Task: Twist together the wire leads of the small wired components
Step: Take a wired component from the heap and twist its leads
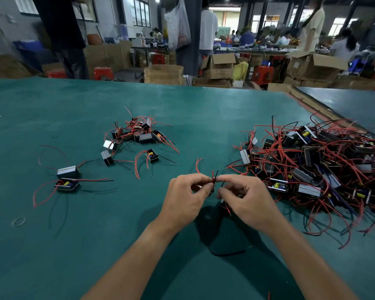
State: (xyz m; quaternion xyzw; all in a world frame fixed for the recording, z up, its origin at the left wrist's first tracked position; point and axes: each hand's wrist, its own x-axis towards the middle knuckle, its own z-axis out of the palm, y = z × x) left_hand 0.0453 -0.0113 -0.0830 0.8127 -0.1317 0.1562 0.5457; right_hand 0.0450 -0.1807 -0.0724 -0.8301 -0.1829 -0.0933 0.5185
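Note:
Above the green table [95, 234], my left hand [186, 198] and my right hand [245, 200] meet fingertip to fingertip. Both pinch the red and black wire leads [214, 176] of one small component, whose ends stick up between the fingers. The component's dark body [224, 207] hangs mostly hidden under my right palm. A black lead [225, 253] trails below onto the table.
A big tangled pile of small black components with red and black leads [316, 167] lies at the right. A smaller heap [139, 132] sits mid-table, two components [68, 178] lie at the left, a rubber band [19, 221] nearby. People and cardboard boxes stand beyond the table.

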